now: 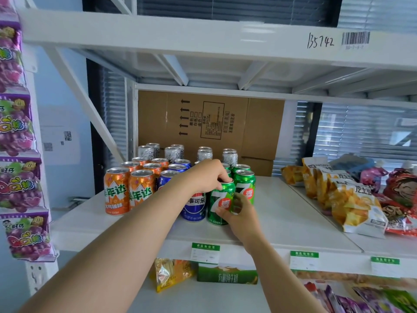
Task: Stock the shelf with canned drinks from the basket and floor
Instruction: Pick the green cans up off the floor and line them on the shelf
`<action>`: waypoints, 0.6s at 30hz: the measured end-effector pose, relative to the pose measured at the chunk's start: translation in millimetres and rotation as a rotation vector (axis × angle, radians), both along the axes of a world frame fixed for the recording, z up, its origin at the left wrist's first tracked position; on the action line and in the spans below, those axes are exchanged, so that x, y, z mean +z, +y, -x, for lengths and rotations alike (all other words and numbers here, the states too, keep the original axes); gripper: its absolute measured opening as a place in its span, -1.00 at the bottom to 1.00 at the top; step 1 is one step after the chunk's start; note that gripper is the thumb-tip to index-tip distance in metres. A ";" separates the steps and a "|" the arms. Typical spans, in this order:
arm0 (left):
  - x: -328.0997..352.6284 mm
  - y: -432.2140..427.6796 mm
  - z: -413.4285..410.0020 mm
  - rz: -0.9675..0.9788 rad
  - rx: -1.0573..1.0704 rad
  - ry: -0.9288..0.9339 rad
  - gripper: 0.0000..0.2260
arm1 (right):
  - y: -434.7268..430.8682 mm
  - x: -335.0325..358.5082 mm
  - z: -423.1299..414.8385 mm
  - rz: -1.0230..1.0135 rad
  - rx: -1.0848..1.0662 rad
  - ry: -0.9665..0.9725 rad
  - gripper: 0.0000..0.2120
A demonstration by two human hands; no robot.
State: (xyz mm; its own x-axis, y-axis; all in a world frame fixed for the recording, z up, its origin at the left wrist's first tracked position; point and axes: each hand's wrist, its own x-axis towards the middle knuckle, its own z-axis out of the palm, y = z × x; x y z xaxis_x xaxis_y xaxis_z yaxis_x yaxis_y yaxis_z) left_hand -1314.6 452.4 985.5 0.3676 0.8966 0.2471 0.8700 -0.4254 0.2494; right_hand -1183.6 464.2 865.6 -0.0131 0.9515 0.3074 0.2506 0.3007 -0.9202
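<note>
A white painted metal shelf board (282,211) runs across the view, its front edge carrying green-and-white paper price labels (205,253). Standing upright near that edge, at the front of the green row, is a green aluminium drink can (220,204). The left hand (205,177) reaches in from the lower left and curls its fingers over the can's top rim. The right hand (239,213) wraps the lower body, thumb across the front and fingers round the right side.

A second green can (244,186) stands just beside it on the right, and a blue cola can (194,206) touches it on the left. Further left are rows of orange soda cans (117,190), with silver-white cans (146,152) at the back. Behind them all sits a brown cardboard carton (203,123).

Yellow crisp bags (352,206) lie on the right part of the board. Purple sweet packets (15,123) hang down the left upright. Grey slatted window blinds (361,132) close the room behind. The white beam above bears a barcode sticker (355,38). On the lower shelf lies a green box (226,276), perhaps a milk carton.
</note>
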 end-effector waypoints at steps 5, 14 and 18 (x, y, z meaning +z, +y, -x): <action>-0.3 -3.7 -0.8 -0.042 -0.002 0.013 -0.66 | 3.9 -2.0 1.5 0.021 -0.045 -0.025 -0.32; -12.1 -1.3 1.1 -0.043 0.044 0.003 -0.59 | -7.6 1.8 -1.4 0.037 -0.059 -0.057 -0.27; -25.1 -11.4 -2.0 -0.117 0.082 -0.107 -0.65 | -21.3 11.2 -14.0 0.085 -0.094 0.175 -0.61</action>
State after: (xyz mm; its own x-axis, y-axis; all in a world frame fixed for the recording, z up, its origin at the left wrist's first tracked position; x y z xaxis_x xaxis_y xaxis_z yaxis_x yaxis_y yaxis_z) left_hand -1312.6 441.0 960.4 0.2606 0.8852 0.3854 0.8739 -0.3859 0.2955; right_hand -1169.5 442.9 876.8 0.1234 0.9685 0.2161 0.1080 0.2034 -0.9731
